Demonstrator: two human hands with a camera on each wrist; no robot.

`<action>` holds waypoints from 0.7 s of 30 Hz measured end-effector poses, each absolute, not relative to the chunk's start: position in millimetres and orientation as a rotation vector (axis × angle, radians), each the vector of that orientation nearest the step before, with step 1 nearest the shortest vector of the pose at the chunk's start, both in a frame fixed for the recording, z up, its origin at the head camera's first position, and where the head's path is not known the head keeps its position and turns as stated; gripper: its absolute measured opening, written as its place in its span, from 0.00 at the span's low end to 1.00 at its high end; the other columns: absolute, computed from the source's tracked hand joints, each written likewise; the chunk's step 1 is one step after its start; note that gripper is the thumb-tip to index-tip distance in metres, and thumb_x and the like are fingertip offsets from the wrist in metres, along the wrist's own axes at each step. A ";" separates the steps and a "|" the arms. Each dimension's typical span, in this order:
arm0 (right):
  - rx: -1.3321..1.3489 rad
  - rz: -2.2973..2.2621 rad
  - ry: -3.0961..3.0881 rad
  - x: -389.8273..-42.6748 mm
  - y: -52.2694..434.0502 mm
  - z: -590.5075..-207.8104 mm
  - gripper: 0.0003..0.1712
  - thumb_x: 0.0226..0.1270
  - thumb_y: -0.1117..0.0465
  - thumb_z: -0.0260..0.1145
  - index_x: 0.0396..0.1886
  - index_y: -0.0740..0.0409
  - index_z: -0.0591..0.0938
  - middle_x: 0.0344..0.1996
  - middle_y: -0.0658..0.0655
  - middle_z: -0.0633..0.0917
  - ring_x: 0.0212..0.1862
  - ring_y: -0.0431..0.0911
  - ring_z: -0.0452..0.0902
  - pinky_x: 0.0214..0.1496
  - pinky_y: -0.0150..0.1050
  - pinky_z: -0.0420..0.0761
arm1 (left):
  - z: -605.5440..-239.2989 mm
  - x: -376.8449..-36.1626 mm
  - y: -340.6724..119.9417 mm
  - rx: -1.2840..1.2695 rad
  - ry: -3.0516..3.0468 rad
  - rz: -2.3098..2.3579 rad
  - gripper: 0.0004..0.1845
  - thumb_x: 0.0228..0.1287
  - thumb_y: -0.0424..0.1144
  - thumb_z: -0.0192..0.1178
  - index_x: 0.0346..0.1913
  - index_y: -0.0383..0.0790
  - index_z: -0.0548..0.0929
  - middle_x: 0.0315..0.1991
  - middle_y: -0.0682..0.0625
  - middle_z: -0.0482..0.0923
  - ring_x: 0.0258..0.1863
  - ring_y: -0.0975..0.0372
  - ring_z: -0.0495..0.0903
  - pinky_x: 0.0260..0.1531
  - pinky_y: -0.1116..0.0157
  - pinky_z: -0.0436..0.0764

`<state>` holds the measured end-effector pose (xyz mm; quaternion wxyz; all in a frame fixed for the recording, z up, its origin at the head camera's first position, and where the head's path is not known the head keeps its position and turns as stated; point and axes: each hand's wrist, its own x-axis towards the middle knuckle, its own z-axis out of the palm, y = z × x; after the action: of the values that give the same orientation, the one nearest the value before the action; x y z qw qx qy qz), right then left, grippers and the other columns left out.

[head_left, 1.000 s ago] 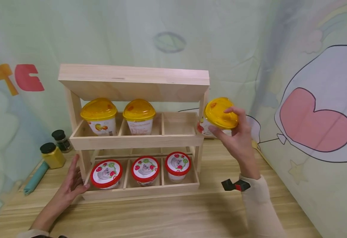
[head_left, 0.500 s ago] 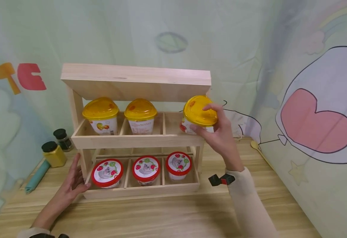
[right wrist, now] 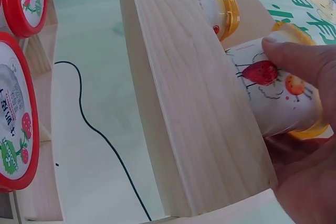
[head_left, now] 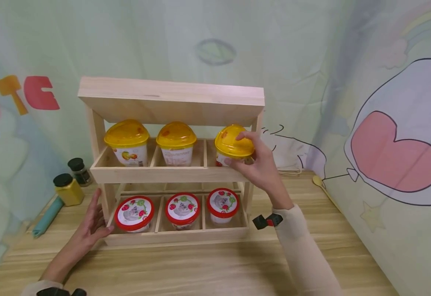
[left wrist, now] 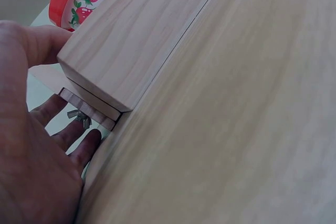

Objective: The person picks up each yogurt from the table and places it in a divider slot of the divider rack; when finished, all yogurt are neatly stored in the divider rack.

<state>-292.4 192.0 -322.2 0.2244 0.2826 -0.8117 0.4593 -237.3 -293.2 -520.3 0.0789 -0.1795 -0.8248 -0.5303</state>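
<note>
A two-tier wooden rack [head_left: 171, 176] stands on the table. At the right end of its upper tier, my right hand [head_left: 257, 164] grips a yellow-lidded cup [head_left: 234, 142], thumb on its side and fingers around the lid. In the right wrist view the cup's white wall [right wrist: 273, 87] shows printed fruit. Two more yellow-lidded cups, one at left [head_left: 127, 144] and one in the middle [head_left: 176, 144], sit in the same tier. My left hand [head_left: 91, 228] rests against the rack's lower left corner; its fingers lie spread beside a wing nut [left wrist: 80, 118] in the left wrist view.
Red-lidded cups, at left [head_left: 134, 213], middle [head_left: 182, 209] and right [head_left: 222, 203], fill the lower tier. A yellow jar [head_left: 68, 191], a dark-capped jar [head_left: 79, 172] and a teal roll [head_left: 48, 217] lie left. A wooden spoon [head_left: 324, 189] lies right, by the printed curtain.
My right hand has carried the yellow-lidded cup leftward from outside the rack and down into the upper right compartment. My left hand has stayed at the lower left corner.
</note>
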 end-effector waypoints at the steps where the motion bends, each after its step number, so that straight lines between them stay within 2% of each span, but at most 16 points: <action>1: 0.769 1.254 -2.261 -292.9 191.8 -322.2 0.35 0.64 0.63 0.80 0.65 0.51 0.72 0.65 0.59 0.80 0.55 0.53 0.81 0.55 0.43 0.87 | -519.9 -237.7 -293.3 -0.539 -2.470 -1.587 0.62 0.72 0.25 0.63 0.88 0.62 0.28 0.81 0.20 0.43 0.63 0.91 0.57 0.58 0.87 0.65; 5: 0.722 1.213 -2.354 -293.8 191.9 -321.8 0.33 0.66 0.58 0.79 0.66 0.48 0.72 0.63 0.60 0.82 0.49 0.53 0.80 0.46 0.40 0.81 | -520.2 -238.2 -292.3 -0.546 -2.468 -1.586 0.63 0.71 0.24 0.63 0.88 0.62 0.28 0.81 0.19 0.44 0.63 0.91 0.57 0.57 0.87 0.66; 8: 0.688 1.171 -2.407 -295.0 193.6 -320.7 0.33 0.66 0.56 0.79 0.66 0.47 0.72 0.62 0.59 0.83 0.47 0.53 0.80 0.44 0.40 0.80 | -520.9 -238.8 -290.2 -0.556 -2.462 -1.581 0.63 0.71 0.24 0.63 0.88 0.61 0.29 0.81 0.21 0.44 0.63 0.91 0.57 0.57 0.87 0.66; 14: 0.672 1.133 -2.479 -297.1 199.6 -319.1 0.33 0.70 0.53 0.75 0.70 0.43 0.71 0.63 0.60 0.83 0.52 0.55 0.82 0.52 0.47 0.85 | -521.6 -241.8 -288.7 -0.574 -2.453 -1.562 0.63 0.70 0.23 0.64 0.88 0.60 0.29 0.83 0.31 0.48 0.64 0.91 0.58 0.58 0.86 0.66; 20: 0.715 1.144 -2.484 -292.6 201.6 -319.8 0.35 0.74 0.51 0.73 0.77 0.36 0.71 0.66 0.59 0.83 0.54 0.56 0.82 0.59 0.57 0.85 | -522.3 -241.4 -292.8 -0.531 -2.471 -1.574 0.63 0.71 0.24 0.63 0.88 0.62 0.29 0.80 0.25 0.48 0.62 0.90 0.58 0.57 0.86 0.66; 21: 0.720 1.137 -2.475 -290.5 202.6 -320.5 0.36 0.74 0.51 0.73 0.78 0.35 0.70 0.67 0.59 0.83 0.56 0.56 0.83 0.61 0.57 0.85 | -522.3 -241.2 -293.4 -0.518 -2.478 -1.580 0.63 0.71 0.25 0.63 0.88 0.63 0.28 0.79 0.21 0.47 0.61 0.90 0.58 0.57 0.87 0.65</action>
<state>-290.5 202.6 -320.5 0.1616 0.2521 -0.8670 0.3982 -241.2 -293.4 -522.3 0.0785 -0.1729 -0.8278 -0.5279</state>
